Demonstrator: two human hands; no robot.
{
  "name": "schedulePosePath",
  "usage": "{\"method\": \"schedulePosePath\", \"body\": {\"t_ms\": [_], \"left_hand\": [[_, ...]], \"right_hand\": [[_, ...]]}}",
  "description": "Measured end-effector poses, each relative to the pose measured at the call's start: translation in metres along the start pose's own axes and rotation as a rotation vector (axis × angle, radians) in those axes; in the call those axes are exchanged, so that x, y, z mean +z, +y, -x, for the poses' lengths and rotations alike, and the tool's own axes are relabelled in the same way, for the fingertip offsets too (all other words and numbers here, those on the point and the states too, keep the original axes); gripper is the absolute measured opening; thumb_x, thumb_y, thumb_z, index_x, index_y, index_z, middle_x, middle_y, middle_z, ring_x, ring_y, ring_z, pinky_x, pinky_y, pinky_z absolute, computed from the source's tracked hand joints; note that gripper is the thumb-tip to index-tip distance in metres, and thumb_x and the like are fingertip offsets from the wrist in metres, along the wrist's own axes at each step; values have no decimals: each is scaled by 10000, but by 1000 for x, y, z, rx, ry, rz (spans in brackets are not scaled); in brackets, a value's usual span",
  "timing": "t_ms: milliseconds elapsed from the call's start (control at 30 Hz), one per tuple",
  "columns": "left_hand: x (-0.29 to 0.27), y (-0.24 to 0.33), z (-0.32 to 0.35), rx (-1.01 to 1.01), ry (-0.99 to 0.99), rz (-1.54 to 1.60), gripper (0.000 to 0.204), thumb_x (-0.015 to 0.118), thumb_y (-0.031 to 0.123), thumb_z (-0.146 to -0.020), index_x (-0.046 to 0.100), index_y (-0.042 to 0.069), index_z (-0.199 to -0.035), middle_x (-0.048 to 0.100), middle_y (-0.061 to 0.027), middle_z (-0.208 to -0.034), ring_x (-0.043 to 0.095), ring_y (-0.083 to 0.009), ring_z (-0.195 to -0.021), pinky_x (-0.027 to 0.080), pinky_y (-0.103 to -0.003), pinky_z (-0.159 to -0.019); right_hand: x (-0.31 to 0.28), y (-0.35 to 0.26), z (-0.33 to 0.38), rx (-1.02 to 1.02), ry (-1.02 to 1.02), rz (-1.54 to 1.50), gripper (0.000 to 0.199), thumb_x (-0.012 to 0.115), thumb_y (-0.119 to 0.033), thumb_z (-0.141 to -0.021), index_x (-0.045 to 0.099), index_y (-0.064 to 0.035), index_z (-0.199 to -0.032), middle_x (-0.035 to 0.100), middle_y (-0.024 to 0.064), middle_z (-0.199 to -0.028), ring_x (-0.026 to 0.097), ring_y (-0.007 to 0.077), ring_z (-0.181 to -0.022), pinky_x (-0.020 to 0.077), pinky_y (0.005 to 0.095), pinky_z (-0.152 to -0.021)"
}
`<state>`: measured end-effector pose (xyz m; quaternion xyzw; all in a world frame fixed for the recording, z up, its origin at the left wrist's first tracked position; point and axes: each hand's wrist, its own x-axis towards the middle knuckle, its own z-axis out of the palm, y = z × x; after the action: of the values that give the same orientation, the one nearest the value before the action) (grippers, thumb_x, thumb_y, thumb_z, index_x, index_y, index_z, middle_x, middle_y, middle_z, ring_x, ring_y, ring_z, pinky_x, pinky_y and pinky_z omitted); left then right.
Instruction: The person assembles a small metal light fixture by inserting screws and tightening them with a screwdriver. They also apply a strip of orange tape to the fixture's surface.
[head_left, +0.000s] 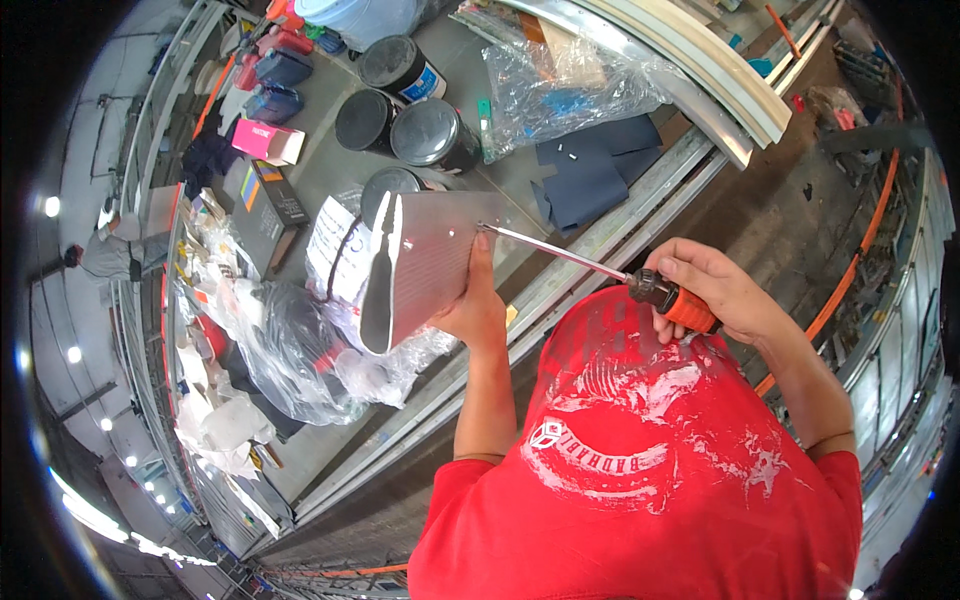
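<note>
My left hand (472, 312) grips the right edge of a wide, ribbed grey metal profile (430, 255), thumb pointing up along it. The profile is held up in front of my chest, with its pale-rimmed dark end face to the left. My right hand (708, 285) is closed round the orange and black handle of a screwdriver (575, 257). Its long shaft reaches left and its tip meets the profile's face near the upper right corner, just above my left thumb. Whether a screw sits under the tip is too small to tell.
Behind the profile, a grey table (310, 120) carries several black tubs (425, 135), a pink box (268, 142), a black box (268, 215), clear plastic wrap (300, 350) and dark blue sheets (590, 175). Long metal rails (640, 200) run along its edge. Far left stands another person (112, 250).
</note>
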<state>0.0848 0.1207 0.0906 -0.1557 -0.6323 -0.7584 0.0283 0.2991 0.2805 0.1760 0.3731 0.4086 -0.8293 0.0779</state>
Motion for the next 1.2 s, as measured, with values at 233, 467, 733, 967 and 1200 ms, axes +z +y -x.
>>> {"method": "schedulePosePath", "body": {"t_ms": [233, 467, 733, 967, 1200], "left_hand": [[14, 14, -1, -28, 40, -16, 379, 743, -88, -798, 603, -53, -1149, 666, -120, -1131, 636, -180, -980, 517, -326, -881], [20, 14, -1, 17, 15, 73, 366, 740, -90, -802, 607, -59, -1141, 668, -126, -1124, 636, -178, -980, 512, -321, -890], [19, 12, -1, -48, 16, 94, 366, 753, -94, -788, 624, -55, -1128, 679, -110, -1097, 636, -167, -970, 510, -317, -895], [17, 4, 4, -70, -18, 91, 310, 749, -99, -792, 644, -58, -1081, 687, -116, -1078, 641, -157, -931, 513, -312, -879], [19, 6, 7, -111, -15, 128, 278, 740, -106, -793, 653, -59, -1052, 692, -116, -1058, 646, -166, -927, 515, -318, -880]], "right_hand": [[-1, -2, 0, -64, 9, 437, 320, 670, -299, -947, 501, -49, -1053, 696, 105, -882, 624, 130, -659, 527, 296, -614], [-2, -11, 1, 92, -122, 42, 309, 642, -301, -967, 581, -3, -1027, 679, 95, -861, 659, 138, -732, 535, 280, -641], [-10, -5, -6, 21, -134, 62, 279, 705, -255, -927, 595, 0, -952, 678, 110, -837, 627, 128, -675, 500, 253, -612], [-9, -4, -5, -82, -42, 242, 322, 637, -325, -966, 591, -7, -992, 674, 79, -831, 618, 116, -673, 491, 244, -595], [-5, -10, -7, 9, -65, 124, 344, 622, -332, -973, 581, 8, -937, 645, 71, -759, 636, 135, -600, 512, 252, -521]]}}
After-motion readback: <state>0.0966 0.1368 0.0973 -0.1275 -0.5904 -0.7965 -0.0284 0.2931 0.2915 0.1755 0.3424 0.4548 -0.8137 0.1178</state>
